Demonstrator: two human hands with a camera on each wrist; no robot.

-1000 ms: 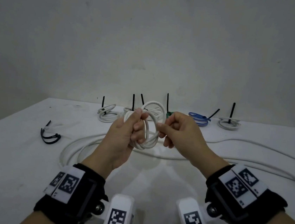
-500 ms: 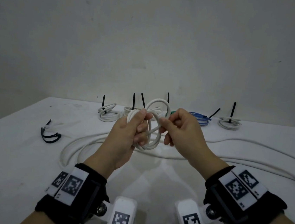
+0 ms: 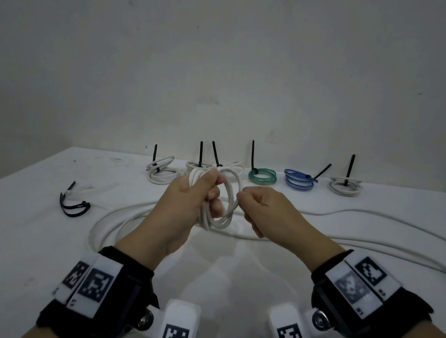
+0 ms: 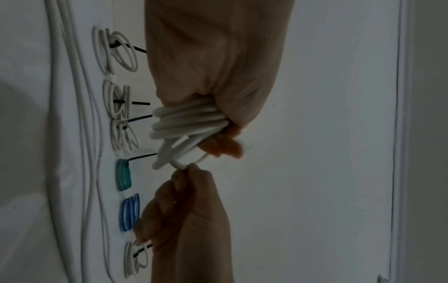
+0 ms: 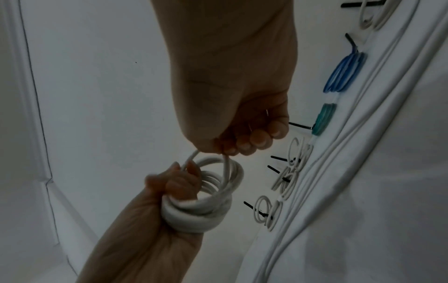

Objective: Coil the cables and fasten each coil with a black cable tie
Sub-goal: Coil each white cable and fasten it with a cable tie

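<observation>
My left hand point(image 3: 200, 191) grips a small coil of white cable point(image 3: 226, 205) above the table, fingers wrapped round the bundled loops point(image 4: 186, 122) point(image 5: 206, 206). My right hand point(image 3: 256, 206) pinches one strand of the same cable point(image 5: 225, 159) at the coil's right side, fist curled point(image 4: 184, 191). No tie is on this coil. Loose black cable ties point(image 3: 73, 203) lie on the table at the left.
A row of tied coils stands along the table's back edge: white ones point(image 3: 160, 168), a green one point(image 3: 262, 176), a blue one point(image 3: 299, 179) and a grey-white one point(image 3: 345, 185). A long thick white cable point(image 3: 376, 225) lies looped across the table beneath my hands.
Both hands have sunk slightly with the coil. The right hand has shifted a little right and now pulls a strand at the coil's right edge, uncovering the green coil behind.
</observation>
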